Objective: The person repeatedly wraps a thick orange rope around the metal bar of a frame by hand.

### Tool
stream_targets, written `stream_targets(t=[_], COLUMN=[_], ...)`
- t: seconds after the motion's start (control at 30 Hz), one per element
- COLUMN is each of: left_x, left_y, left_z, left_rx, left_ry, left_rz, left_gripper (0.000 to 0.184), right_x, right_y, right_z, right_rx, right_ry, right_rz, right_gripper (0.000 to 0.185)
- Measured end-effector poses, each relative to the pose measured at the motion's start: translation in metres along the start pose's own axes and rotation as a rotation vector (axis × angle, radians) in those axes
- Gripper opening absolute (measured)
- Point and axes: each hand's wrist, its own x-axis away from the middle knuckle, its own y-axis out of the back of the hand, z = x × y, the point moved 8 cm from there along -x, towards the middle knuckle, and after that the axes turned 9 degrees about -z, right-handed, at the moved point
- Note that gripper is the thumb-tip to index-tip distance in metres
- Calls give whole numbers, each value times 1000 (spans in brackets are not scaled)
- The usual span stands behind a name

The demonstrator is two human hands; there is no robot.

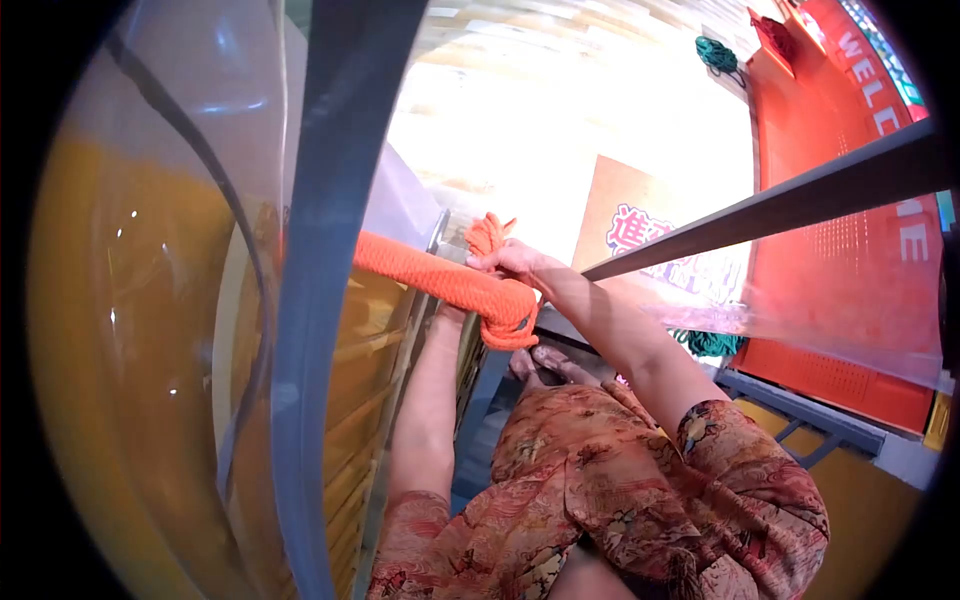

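Orange rope [435, 280] is wound in tight coils around a bar that runs from behind a dark post to the middle of the head view. At the bar's near end the coils hang in a thick loop. My right hand [514, 260] is closed on a loose bunch of the orange rope [487, 234] just above the wrapped bar. Below the bar, my left hand [452, 314] shows only at the wrist. Its fingers are hidden behind the rope-wrapped bar.
A dark upright post [335, 200] and clear plastic sheeting [150, 300] stand at the left. Another dark bar [780, 200] slants across the right. Beyond lie a brown mat [610, 200], green rope bundles [716, 54] and a red panel [830, 120] with white lettering.
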Motion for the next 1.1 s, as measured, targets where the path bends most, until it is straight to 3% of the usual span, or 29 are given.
stream_targets(t=[0.17, 0.3, 0.43, 0.5, 0.53, 0.57, 0.6, 0.67, 0.7, 0.77, 0.8, 0.83, 0.87, 0.9, 0.97, 1.03, 1.1], left_x=[-4, -11, 1, 34, 61, 91, 126, 182, 196, 198, 203, 190, 183, 182, 202, 224, 246], left_y=[16, -4, 2, 57, 59, 53, 29, -35, -72, -176, -199, -211, -211, -215, -220, -220, -220], left_z=[-12, -8, -3, -22, -38, -39, -35, -38, -30, -10, 6, 28, 45, 61, 75, 87, 98], left_rx=[-206, -274, -288, -448, -1147, -1011, -861, -812, -808, -951, -954, -845, -728, -679, -686, -699, -717], left_ry=[-197, -239, -250, -452, -729, -670, -606, -1078, -1083, -1205, -1209, -1004, -795, -660, -607, -577, -565], left_rz=[-363, -443, -495, -571, -700, -916, -1124, -1176, -1193, -849, -853, -718, -577, -522, -540, -590, -651], left_gripper=[37, 42, 45, 40, 33, 30, 27, 21, 21, 33, 33, 41, 50, 49, 46, 44, 42], right_x=[7, 31, 37, 51, 63, 79, 96, 173, 204, 267, 282, 303, 310, 323, 317, 342, 349], right_y=[8, 16, 31, 57, 59, 58, 54, 18, 3, -35, -52, -73, -98, -108, -123, -133, -147], right_z=[5, 27, 23, 36, 40, 48, 53, 68, 71, 72, 62, 61, 60, 61, 23, 21, 17], right_rx=[-238, -320, -255, -349, -198, -46, 51, 75, 72, 133, 181, 84, 470, 677, 1364, 918, 913], right_ry=[210, 472, 443, 699, 736, 773, 830, 661, 646, 612, 653, 821, 1145, 1318, 824, 1096, 989], right_rz=[-37, -216, -328, -479, -450, -416, -435, -326, -213, -90, 7, 157, 170, 62, 158, 310, 410], right_gripper=[20, 16, 18, 16, 15, 15, 13, 13, 13, 13, 10, 10, 20, 43, 58, 66, 64])
